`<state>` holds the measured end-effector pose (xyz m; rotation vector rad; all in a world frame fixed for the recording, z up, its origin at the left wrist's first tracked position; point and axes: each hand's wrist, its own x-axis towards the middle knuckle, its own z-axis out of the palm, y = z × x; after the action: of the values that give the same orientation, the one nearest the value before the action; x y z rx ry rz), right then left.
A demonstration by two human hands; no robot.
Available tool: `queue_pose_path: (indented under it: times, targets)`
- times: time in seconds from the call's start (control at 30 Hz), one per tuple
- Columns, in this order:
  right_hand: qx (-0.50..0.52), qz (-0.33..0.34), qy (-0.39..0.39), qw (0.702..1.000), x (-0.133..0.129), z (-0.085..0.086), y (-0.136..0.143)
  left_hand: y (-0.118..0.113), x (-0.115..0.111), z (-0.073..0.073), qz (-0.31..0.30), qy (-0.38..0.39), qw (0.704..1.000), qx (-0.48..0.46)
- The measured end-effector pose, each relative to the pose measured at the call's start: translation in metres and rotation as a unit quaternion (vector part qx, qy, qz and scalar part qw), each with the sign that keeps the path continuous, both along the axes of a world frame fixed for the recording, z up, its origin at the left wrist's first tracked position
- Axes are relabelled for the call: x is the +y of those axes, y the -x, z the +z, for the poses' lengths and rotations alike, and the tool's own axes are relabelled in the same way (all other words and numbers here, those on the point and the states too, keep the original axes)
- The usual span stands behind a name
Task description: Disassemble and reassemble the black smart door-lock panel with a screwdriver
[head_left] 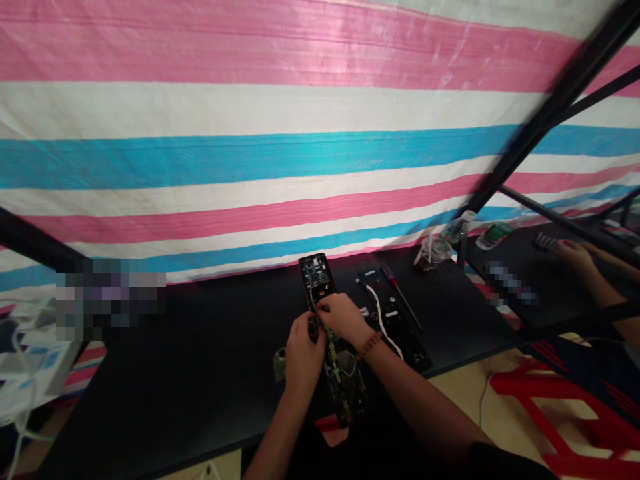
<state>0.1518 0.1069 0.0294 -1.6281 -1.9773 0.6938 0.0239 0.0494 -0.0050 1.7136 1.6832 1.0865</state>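
Note:
A long black device (320, 290) lies opened on the black table, with a circuit board at its far end and wires along its length. My left hand (304, 347) is at its left side, fingers curled at the middle of the device. From the right, my right hand (343, 317) meets it there, its thumb and fingers pinched together over the wires. What the fingertips hold is too small to make out. A small greenish part (279, 365) sits left of my left hand. A white cable (383, 317) lies to the right of my right hand.
Right of the device are a black panel (410, 343), a screwdriver (400, 293), a plastic cup (434, 255) and a clear bottle (456, 228). Another person's hand (575, 257) rests over the neighbouring table. A striped sheet (300, 160) hangs behind; a red stool (565, 407) stands lower right.

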Motion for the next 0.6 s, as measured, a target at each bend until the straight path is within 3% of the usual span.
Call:
queue_pose_path:
  times: [0.17,0.33,0.5,0.6]
  targets:
    - [0.092,-0.015,0.021,0.995,0.002,-0.004,-0.003,0.000,0.005,0.009,-0.003,-0.009,0.998,0.056]
    - [0.198,-0.034,0.031,0.979,0.007,-0.005,-0.010,0.000,0.018,0.013,-0.032,-0.066,0.989,0.126]
    - [0.236,-0.019,-0.028,0.971,0.009,0.000,-0.015,-0.005,0.031,0.021,-0.043,-0.058,0.985,0.156]
    - [0.248,-0.015,-0.014,0.969,0.010,0.003,-0.019,-0.004,0.032,0.028,-0.046,-0.059,0.987,0.143]
